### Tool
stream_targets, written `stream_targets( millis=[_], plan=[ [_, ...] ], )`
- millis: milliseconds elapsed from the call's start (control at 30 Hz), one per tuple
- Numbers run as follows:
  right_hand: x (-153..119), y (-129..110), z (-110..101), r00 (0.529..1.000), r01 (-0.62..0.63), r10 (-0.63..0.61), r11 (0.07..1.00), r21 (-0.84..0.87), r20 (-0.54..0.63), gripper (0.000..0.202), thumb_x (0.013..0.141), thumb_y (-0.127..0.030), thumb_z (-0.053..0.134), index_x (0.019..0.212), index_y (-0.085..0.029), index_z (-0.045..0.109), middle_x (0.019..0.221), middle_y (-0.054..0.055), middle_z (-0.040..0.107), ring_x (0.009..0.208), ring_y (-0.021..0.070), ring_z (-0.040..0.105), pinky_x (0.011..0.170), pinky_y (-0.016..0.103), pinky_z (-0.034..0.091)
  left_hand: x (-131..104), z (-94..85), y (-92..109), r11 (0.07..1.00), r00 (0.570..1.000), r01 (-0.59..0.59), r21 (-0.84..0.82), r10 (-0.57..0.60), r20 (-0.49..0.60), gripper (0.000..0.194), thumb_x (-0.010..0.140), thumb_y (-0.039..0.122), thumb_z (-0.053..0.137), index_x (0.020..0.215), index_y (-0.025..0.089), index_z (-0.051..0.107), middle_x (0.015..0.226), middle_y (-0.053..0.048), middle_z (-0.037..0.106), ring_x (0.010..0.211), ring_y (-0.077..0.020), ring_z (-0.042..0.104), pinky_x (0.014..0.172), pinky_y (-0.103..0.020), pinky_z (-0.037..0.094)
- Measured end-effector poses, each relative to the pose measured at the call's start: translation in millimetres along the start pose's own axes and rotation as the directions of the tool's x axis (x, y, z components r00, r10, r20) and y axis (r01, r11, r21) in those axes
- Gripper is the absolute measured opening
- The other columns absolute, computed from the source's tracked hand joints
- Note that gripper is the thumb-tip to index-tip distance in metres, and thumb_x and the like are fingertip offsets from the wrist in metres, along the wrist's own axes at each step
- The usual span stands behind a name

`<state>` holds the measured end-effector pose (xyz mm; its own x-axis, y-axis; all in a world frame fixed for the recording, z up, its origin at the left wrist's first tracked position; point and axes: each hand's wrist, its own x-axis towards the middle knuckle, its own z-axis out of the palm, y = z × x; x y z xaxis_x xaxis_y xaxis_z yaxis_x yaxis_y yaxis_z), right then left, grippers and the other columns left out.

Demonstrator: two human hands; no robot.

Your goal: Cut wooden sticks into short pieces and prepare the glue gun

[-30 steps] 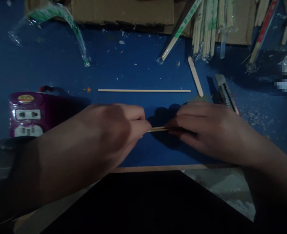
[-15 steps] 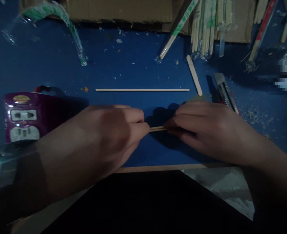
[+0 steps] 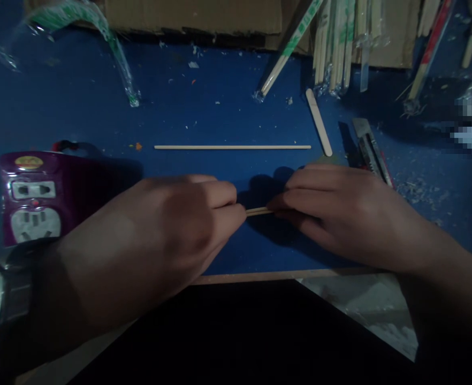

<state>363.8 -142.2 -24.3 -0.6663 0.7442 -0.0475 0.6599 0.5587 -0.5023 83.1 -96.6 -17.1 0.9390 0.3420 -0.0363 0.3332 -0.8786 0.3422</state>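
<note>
The table [image 3: 115, 117] had a flat blue top, flecked with pale specks, that ran out of view on the left. A thin brown edging strip [image 3: 260, 278] lined its near edge. Below that edge, toward the right, a patchy grey floor [image 3: 360, 299] showed, too blurred for its material to be told. The light was dim, weakening toward the table's right side.

Held sticks [image 3: 259, 212] near, loose stick [image 3: 233, 147] beyond, socket block [image 3: 36, 203] left, cutter [image 3: 371, 151] right, chopstick packets [image 3: 342, 48] far right, partly on cardboard [image 3: 196, 16]
</note>
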Motion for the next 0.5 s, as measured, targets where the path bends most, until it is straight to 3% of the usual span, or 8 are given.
stream_targets(
  millis=[200,500],
  plan=[
    [0.7,0.2,0.1,0.999,0.032,-0.032,0.999,-0.04,-0.008,0.025,0.106,-0.013,0.054,0.108,-0.018,0.079,0.104,0.01,0.076,0.096,0.0271,0.069,0.084,0.041,0.054,1.2,-1.8,3.2,0.999,1.0,0.02,-0.034,-0.02,-0.002,0.029,0.102,0.007,0.048,0.094,0.019,0.074,0.086,-0.004,0.068,0.072,-0.0191,0.06,0.057,-0.033,0.044],
    [-0.1,-0.1,0.1,1.0,0.016,-0.017,0.998,-0.053,-0.014,0.023,0.106,-0.016,0.056,0.108,-0.02,0.079,0.106,0.009,0.076,0.097,0.0274,0.069,0.085,0.041,0.054,6.1,-2.5,1.8,0.995,0.998,0.058,-0.076,-0.056,0.028,0.034,0.106,0.014,0.044,0.096,0.022,0.076,0.092,-0.004,0.074,0.079,-0.0198,0.063,0.064,-0.033,0.046]
  ],
)
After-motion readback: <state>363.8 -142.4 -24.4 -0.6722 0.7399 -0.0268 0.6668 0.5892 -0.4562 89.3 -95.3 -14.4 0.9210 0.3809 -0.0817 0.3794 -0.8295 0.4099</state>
